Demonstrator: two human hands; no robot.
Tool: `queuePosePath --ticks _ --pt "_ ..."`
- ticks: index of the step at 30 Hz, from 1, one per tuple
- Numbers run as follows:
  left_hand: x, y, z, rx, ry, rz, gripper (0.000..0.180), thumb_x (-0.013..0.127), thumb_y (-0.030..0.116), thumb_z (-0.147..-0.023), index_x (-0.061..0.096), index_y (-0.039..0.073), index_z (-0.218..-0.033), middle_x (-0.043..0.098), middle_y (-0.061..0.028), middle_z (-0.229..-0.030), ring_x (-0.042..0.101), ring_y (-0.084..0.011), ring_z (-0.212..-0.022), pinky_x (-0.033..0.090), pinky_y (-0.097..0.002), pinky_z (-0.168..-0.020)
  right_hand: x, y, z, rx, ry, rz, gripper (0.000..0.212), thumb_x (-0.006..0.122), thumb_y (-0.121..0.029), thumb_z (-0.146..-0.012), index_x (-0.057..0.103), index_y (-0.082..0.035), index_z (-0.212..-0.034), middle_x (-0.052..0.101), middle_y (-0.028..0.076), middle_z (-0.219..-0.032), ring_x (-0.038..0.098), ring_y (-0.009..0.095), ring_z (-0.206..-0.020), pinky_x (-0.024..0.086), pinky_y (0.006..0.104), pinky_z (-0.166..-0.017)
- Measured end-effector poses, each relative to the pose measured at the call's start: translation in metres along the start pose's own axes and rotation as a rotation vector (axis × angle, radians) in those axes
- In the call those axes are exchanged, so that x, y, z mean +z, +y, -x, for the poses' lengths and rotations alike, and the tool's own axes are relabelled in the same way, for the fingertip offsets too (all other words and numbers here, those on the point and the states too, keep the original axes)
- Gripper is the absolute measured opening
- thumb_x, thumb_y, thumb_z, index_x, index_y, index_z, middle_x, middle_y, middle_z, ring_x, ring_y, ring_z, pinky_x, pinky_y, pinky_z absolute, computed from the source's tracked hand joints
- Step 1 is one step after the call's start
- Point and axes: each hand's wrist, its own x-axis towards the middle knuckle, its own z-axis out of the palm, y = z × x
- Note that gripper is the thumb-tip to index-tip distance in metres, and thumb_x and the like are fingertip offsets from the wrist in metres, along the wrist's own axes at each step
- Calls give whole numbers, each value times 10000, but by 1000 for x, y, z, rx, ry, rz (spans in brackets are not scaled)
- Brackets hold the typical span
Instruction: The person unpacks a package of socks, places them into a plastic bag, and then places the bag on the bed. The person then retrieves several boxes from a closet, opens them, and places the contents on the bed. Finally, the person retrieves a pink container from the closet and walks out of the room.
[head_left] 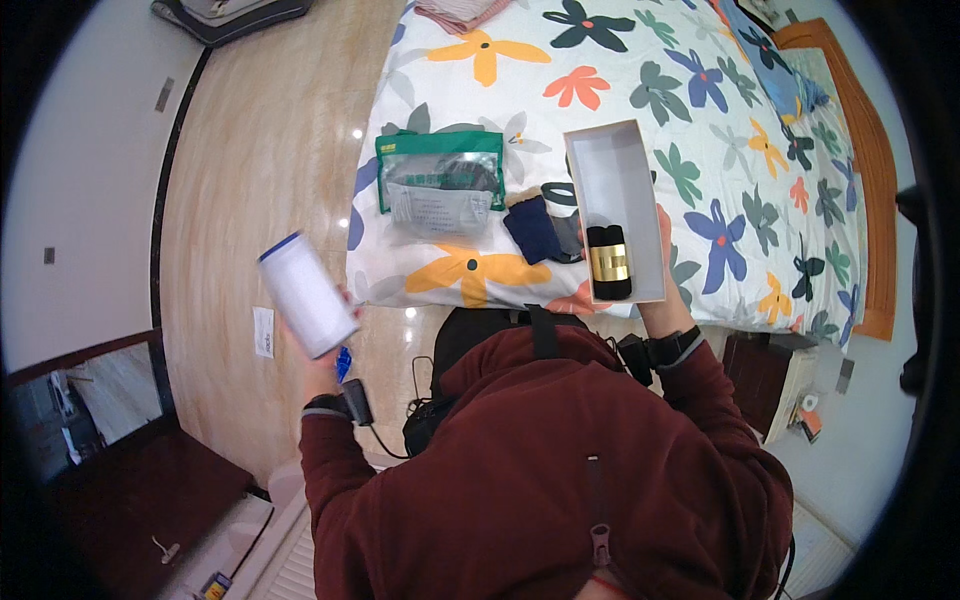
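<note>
Maroon jacket cloth (520, 440) lies closest to the camera; past it, my right hand (658, 312) grips an open box (612, 180) along its right side, a black roll (609, 284) with a gold band inside at the near end. My left hand (318, 368) holds a white oblong piece (308, 295) with a blue edge, out over the floor (260, 170). Left of the box, folded navy cloth (531, 230) and a green-and-clear bag (440, 175) rest on the flowered bedsheet (530, 95).
</note>
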Motion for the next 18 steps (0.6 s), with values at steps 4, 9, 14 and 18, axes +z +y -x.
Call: queuePosePath --ticks 4,9,14,18 --pt "-45 66 46 428 1004 -189 597 377 485 -795 376 106 -1256 440 -164 -1191 434 -308 -1093 295 -523 -898 6 6 -19 136 -96 1 737 312 -571 -794 374 29 -1216 520 262 -1033 581 368 -829 512 441 -680" --pt "73 15 4 695 398 -975 276 502 70 -804 513 19 -1074 553 -56 -950 519 -145 -885 414 -281 -787 20 13 -27 259 -57 64 709 327 -562 -799 364 -13 -1246 498 223 -1114 557 344 -932 487 438 -760" --pt "250 -104 -28 870 -662 -1699 395 645 85 -663 536 60 -1042 507 -124 -1044 470 -284 -1007 368 -380 -876 45 24 -29 312 -284 97 629 388 -495 -803 389 -35 -1232 503 154 -1130 530 279 -985 440 401 -840" --pt "288 -119 -29 833 -866 -2029 483 679 122 -619 508 66 -1066 455 -125 -1089 441 -302 -1020 345 -401 -890 56 22 -22 273 -215 303 638 449 -463 -788 351 -18 -1235 493 157 -1104 526 252 -987 442 353 -847"
